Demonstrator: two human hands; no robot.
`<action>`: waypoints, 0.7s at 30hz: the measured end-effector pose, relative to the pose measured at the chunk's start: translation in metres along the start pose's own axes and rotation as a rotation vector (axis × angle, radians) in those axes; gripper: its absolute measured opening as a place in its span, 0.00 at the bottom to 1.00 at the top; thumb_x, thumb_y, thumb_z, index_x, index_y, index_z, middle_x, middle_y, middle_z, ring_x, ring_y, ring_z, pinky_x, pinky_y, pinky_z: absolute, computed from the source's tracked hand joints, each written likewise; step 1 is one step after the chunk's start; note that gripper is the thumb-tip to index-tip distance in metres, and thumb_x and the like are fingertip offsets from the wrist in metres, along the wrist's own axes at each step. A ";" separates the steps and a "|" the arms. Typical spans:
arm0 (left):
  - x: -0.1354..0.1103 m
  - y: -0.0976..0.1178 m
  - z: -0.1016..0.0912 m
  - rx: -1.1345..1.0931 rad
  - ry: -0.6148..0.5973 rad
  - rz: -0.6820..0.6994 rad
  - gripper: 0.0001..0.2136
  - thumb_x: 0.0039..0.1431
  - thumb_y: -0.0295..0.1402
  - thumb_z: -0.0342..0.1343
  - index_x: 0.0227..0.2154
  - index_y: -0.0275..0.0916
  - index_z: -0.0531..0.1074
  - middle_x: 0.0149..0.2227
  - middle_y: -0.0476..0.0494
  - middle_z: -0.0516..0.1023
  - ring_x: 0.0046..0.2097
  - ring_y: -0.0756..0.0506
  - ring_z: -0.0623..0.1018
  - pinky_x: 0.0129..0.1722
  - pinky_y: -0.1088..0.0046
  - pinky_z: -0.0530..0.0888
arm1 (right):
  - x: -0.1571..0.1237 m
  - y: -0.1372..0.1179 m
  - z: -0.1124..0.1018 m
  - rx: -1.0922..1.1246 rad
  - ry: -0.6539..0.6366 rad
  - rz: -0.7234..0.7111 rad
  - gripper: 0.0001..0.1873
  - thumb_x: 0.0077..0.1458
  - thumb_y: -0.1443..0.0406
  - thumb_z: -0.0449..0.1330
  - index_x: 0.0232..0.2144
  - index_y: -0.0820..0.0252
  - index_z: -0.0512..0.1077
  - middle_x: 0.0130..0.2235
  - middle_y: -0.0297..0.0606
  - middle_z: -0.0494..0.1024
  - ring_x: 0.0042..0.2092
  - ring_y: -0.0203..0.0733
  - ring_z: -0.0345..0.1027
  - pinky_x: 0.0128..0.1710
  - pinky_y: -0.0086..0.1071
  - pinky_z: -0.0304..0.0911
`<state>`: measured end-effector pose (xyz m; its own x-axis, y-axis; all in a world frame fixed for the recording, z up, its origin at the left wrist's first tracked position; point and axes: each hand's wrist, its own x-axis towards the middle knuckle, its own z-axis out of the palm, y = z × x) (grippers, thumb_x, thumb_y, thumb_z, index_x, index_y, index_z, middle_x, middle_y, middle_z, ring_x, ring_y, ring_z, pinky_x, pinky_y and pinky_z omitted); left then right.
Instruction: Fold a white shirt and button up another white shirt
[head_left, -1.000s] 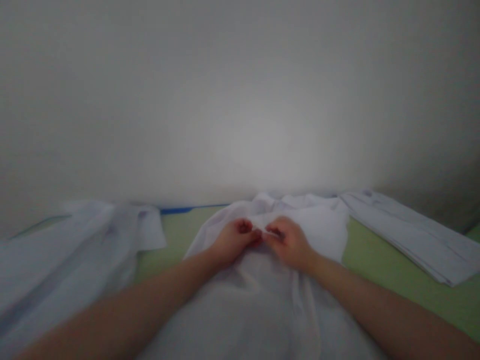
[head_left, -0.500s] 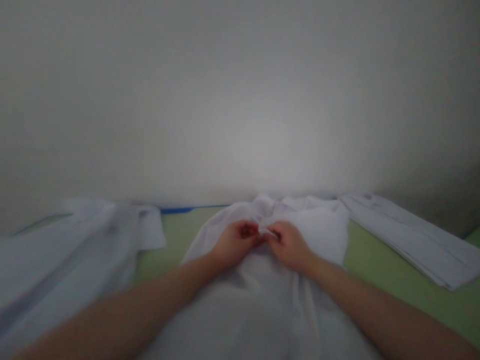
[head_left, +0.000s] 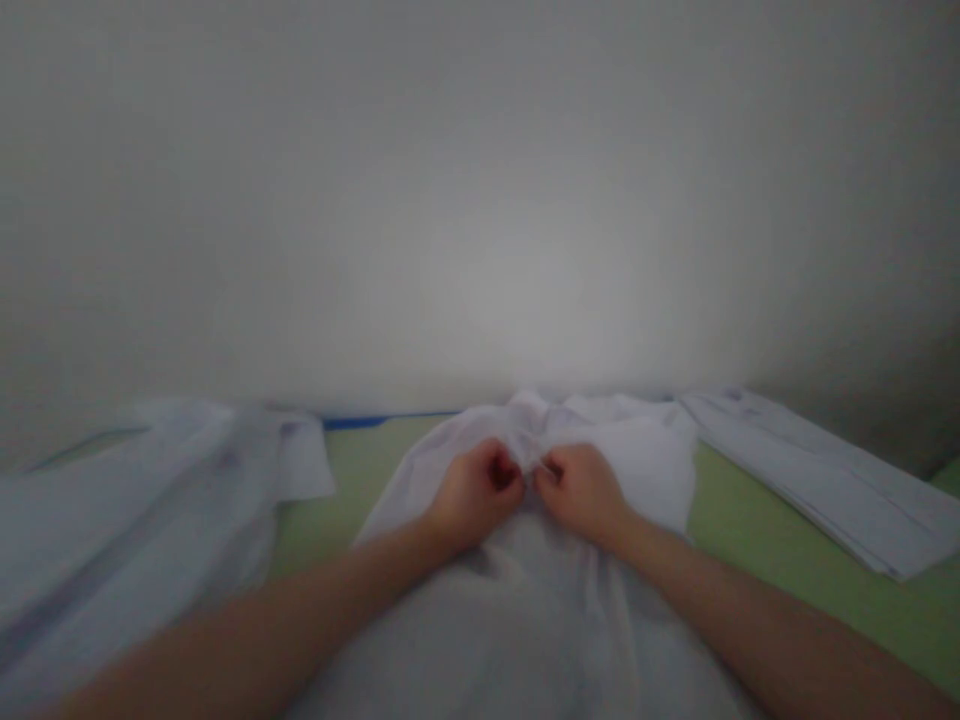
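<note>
A white garment (head_left: 525, 610), which looks like a coat or shirt, lies spread in front of me, its upper end near the wall. My left hand (head_left: 480, 490) pinches the fabric close to the upper middle of it, fingers curled. Right beside it, my right hand (head_left: 581, 490) grips the same garment, with a bit of cloth between thumb and fingers. The two sets of fingertips almost meet. Blur hides whether a button or an edge is between them.
Another white garment (head_left: 202, 520) lies loosely on the left. A folded white garment (head_left: 825, 480) rests at the right. Beneath them is a green surface (head_left: 772, 540) with a blue strip (head_left: 356, 423) along its back edge, up against a pale wall (head_left: 480, 200).
My left hand has turned slightly and its fingertips have drawn together at the cloth. My right hand has shifted very little. The garments lie where they were.
</note>
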<state>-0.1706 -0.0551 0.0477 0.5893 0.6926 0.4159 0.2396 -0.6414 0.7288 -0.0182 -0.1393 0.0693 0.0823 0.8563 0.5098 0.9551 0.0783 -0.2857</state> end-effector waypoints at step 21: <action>-0.006 0.018 -0.013 0.344 -0.067 0.064 0.07 0.50 0.35 0.53 0.21 0.38 0.66 0.21 0.51 0.69 0.25 0.52 0.66 0.24 0.77 0.58 | -0.006 -0.013 -0.003 0.107 -0.173 -0.004 0.10 0.50 0.66 0.53 0.21 0.61 0.70 0.22 0.34 0.72 0.25 0.32 0.59 0.26 0.28 0.44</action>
<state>-0.1800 -0.0662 0.0657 0.6583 0.6312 0.4101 0.4393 -0.7646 0.4717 -0.0300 -0.1467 0.0719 0.0193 0.9301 0.3667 0.9191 0.1279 -0.3727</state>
